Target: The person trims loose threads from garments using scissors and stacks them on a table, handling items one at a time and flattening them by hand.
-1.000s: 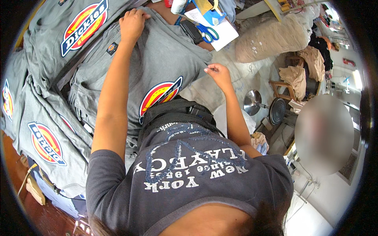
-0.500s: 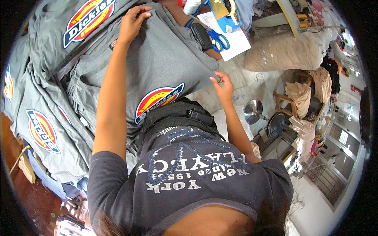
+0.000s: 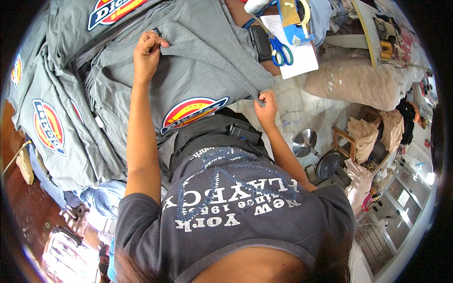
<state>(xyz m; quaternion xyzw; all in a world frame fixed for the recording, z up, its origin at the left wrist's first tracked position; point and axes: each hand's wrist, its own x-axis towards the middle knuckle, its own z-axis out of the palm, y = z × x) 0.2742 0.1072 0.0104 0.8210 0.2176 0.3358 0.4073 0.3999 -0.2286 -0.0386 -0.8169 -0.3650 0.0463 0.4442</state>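
A grey T-shirt [image 3: 203,61] with a red, yellow and blue printed emblem lies on top of a stack in front of me. My left hand [image 3: 147,54] pinches its cloth at the upper left, close to a small dark label [image 3: 156,31]. A raised fold runs across the cloth from there toward the right. At the shirt's right corner, my right hand [image 3: 265,111] grips the edge between thumb and fingers. The emblem side lies nearest my waist.
More grey shirts [image 3: 52,85] with the same emblem are piled at the left. Beyond the shirt are blue-handled scissors [image 3: 282,54], a white paper [image 3: 299,63], a black case [image 3: 260,42] and a blue tape dispenser [image 3: 295,33]. A big wrapped bundle [image 3: 354,85] lies at right.
My left hand has come nearer to me with the cloth, raising a fold across the shirt. My right hand has closed further on the corner. The whole view has shifted slightly.
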